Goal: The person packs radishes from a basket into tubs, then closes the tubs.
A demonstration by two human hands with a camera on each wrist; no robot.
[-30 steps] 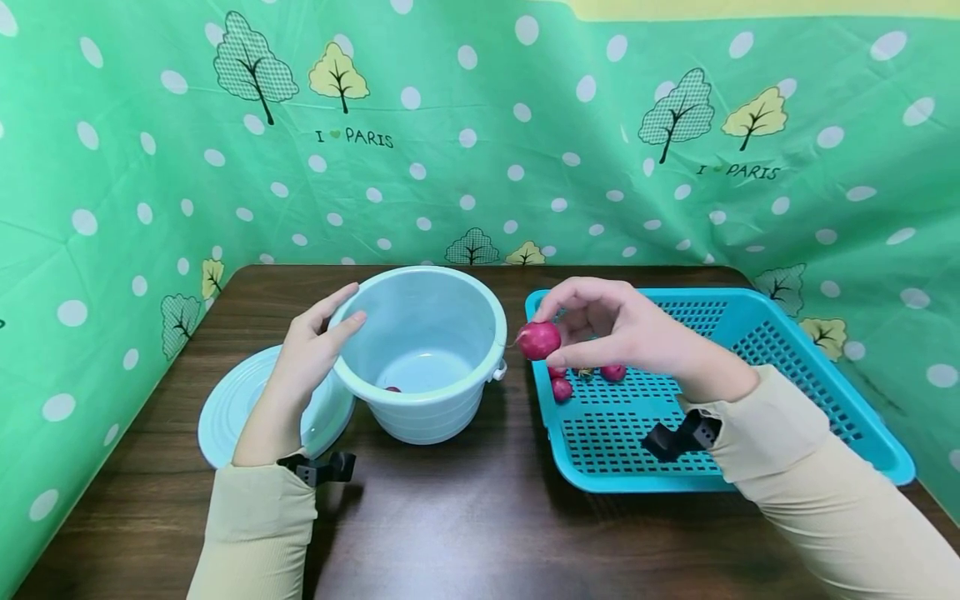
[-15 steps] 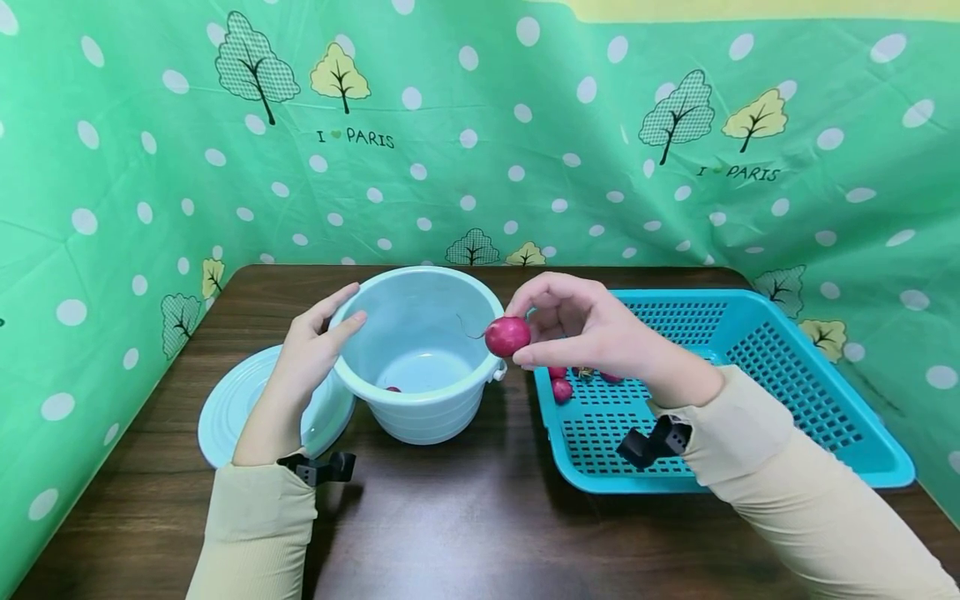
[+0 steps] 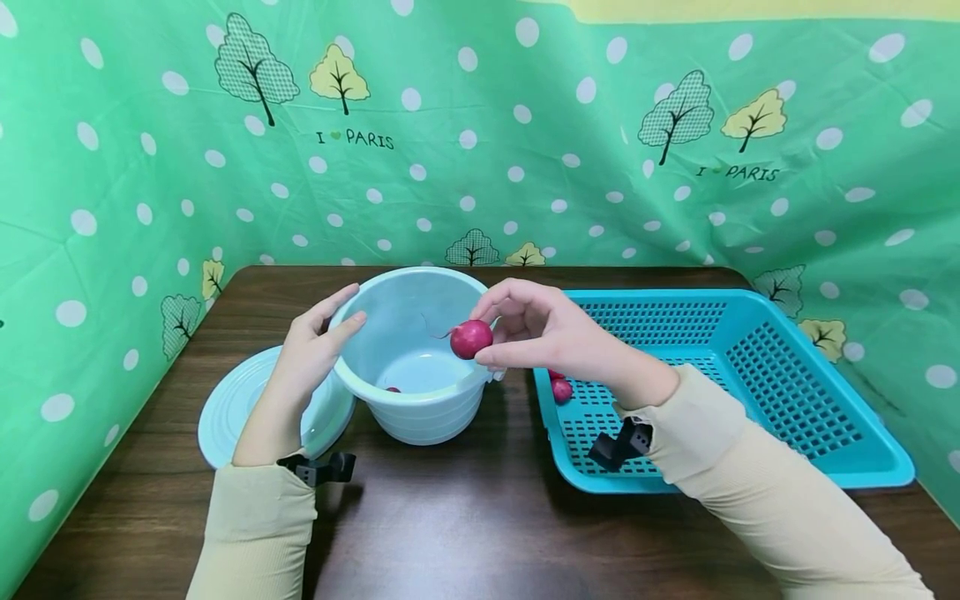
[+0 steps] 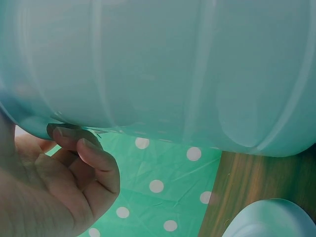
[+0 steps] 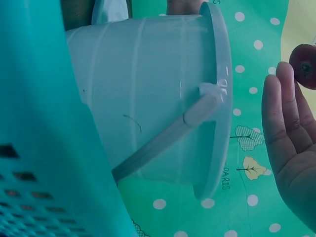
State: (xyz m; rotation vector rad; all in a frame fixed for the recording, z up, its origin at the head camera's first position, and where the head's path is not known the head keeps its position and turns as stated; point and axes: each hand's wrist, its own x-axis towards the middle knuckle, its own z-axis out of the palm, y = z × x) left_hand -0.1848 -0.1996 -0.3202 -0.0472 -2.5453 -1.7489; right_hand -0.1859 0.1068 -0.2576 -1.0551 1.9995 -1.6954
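Right hand point(image 3: 543, 335) pinches radish point(image 3: 471, 339) above bucket point(image 3: 426, 419); left hand point(image 3: 313, 340) grips rim point(image 3: 408, 397), 9 o'clock. Basket point(image 3: 600, 482): 3 o'clock. Lid point(image 3: 231, 408): 8 o'clock, left forearm point(image 3: 266, 433) obstructing.

One bucket point(image 3: 423, 417), one lid point(image 3: 231, 402), one basket point(image 3: 722, 330) and (partly hidden ones included) what look like four radishes point(image 3: 470, 340).

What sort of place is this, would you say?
Probably a staged tabletop recording spot: a green white-dotted cloth backdrop hangs behind and beside a dark brown wood-grain table, and small black devices sit at both wrists.
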